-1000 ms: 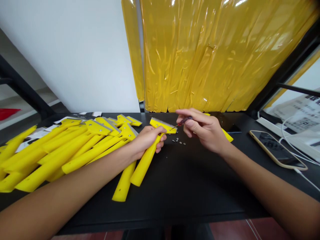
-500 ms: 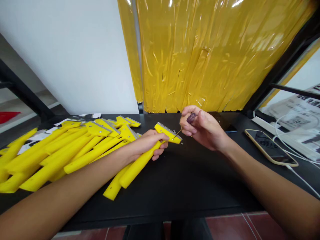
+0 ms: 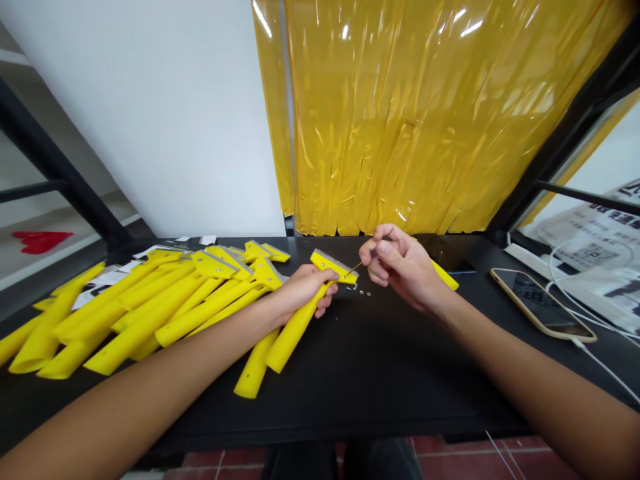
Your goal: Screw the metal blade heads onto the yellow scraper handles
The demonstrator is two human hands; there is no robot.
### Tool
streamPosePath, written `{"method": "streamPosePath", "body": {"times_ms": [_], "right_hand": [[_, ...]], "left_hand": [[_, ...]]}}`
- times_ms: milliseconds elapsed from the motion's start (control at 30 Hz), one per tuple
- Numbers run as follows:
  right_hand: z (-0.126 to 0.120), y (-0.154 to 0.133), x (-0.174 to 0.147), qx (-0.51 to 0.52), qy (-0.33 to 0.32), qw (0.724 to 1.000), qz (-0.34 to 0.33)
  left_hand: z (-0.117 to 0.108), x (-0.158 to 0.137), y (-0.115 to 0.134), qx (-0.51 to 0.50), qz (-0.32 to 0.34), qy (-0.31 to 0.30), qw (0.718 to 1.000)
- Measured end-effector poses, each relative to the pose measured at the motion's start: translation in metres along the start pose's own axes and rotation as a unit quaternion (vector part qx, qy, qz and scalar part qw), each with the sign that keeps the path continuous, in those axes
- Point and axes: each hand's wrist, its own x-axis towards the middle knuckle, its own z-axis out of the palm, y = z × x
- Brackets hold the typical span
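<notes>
My left hand (image 3: 305, 290) is closed round the neck of a yellow scraper (image 3: 297, 330), its head pointing away to the right. In my right hand (image 3: 400, 263) is a thin screwdriver (image 3: 355, 268), pinched between the fingers, which mostly hide its handle. Its tip meets the scraper head near a screw. Several tiny metal parts (image 3: 363, 292), apparently nuts or screws, lie on the table just beyond that head. Another yellow scraper (image 3: 256, 367) lies partly under the held one. At the left is a pile of similar yellow scrapers (image 3: 155, 300).
A phone (image 3: 543, 303) with a white cable lies at the right, beside a white power strip (image 3: 537, 263). Behind my right hand, a yellow handle (image 3: 445, 273) shows. Yellow plastic sheeting (image 3: 390, 133) hangs behind the black table (image 3: 380, 373). Black frame posts stand either side.
The camera view has shifted slightly. My right fingers have turned about the screwdriver, covering more of its handle, while its tip stays at the scraper head. More loose metal bits now show.
</notes>
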Motion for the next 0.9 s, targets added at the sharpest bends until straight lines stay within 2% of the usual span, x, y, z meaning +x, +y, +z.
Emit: {"method": "streamPosePath", "body": {"times_ms": [133, 267, 367, 567, 700, 800, 900], "right_hand": [[-0.002, -0.001, 0.000, -0.033, -0.004, 0.999, -0.004], [0.002, -0.001, 0.000, -0.003, 0.012, 1.000, 0.004], [0.004, 0.001, 0.000, 0.004, 0.035, 0.999, -0.013], [0.004, 0.001, -0.001, -0.076, 0.035, 0.996, -0.035], [0.007, 0.000, -0.001, -0.027, 0.032, 0.999, -0.002], [0.009, 0.002, -0.001, -0.007, 0.050, 0.999, -0.018], [0.009, 0.004, 0.000, -0.030, 0.048, 0.998, -0.036]], "left_hand": [[0.000, 0.000, 0.000, -0.011, 0.014, 0.002, 1.000], [0.001, 0.000, 0.001, -0.010, 0.003, 0.008, 1.000], [0.001, 0.000, 0.001, 0.000, 0.003, 0.011, 1.000], [0.005, -0.004, 0.002, 0.006, 0.005, 0.021, 1.000], [0.010, -0.009, 0.007, 0.009, -0.013, 0.027, 1.000], [0.010, -0.010, 0.008, 0.011, -0.015, 0.026, 0.999], [0.007, -0.008, 0.006, 0.007, -0.007, 0.018, 1.000]]}}
